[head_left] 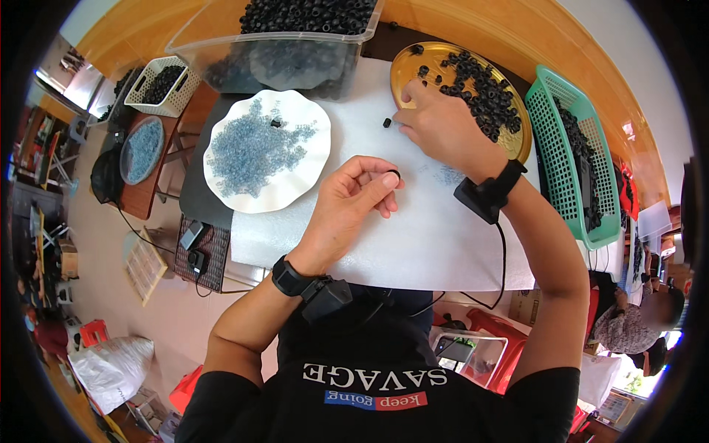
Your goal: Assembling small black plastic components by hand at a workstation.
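One curved black piece (394, 174) sits pinched in the left hand (353, 196); I can't tell what the right hand (445, 125) grips over the shiny tray (405, 68).

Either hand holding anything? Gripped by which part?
Left hand: black piece, between its fingers; gripped part mostly hidden. Right hand: cannot tell.

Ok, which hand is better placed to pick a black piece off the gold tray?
Probably the right hand: it reaches over the gold tray, close to its black pieces. The left hand is farther off and pinches a small black item.
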Motion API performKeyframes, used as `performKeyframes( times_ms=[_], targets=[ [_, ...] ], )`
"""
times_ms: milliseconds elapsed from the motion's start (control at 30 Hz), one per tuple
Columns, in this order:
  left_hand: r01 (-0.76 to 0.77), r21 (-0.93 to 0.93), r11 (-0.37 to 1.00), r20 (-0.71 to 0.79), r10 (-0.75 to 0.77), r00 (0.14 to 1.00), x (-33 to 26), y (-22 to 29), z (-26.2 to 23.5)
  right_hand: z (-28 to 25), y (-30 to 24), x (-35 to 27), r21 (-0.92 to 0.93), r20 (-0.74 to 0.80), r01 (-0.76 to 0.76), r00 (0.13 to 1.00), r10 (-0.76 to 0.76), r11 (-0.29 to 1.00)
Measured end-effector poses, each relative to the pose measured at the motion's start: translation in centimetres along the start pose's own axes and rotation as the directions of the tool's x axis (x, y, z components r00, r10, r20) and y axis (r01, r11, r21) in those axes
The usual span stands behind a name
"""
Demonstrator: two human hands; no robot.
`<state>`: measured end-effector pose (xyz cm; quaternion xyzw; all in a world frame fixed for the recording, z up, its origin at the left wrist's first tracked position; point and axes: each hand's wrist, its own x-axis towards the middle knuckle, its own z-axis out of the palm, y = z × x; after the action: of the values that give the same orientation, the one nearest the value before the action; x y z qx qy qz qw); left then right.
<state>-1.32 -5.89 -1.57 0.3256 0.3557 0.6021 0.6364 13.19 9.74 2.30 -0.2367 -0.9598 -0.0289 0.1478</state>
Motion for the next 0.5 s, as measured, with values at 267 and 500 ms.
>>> performKeyframes(
  times_ms=[267, 500],
  targets=[
    [-0.006, 0.003, 1.000, -0.008, 0.006, 1.000, -0.1, 0.0, 0.2, 0.3, -0.4, 0.1, -0.019, 0.001, 0.062, 0.998, -0.062, 0.998],
    [0.011, -0.006, 1.000, -0.044, -0.011, 0.999, -0.1, 0.2, 0.4, -1.6, -0.7, -1.3, 0.627, 0.147, -0.258, 0.966, 0.213, 0.735]
  ],
)
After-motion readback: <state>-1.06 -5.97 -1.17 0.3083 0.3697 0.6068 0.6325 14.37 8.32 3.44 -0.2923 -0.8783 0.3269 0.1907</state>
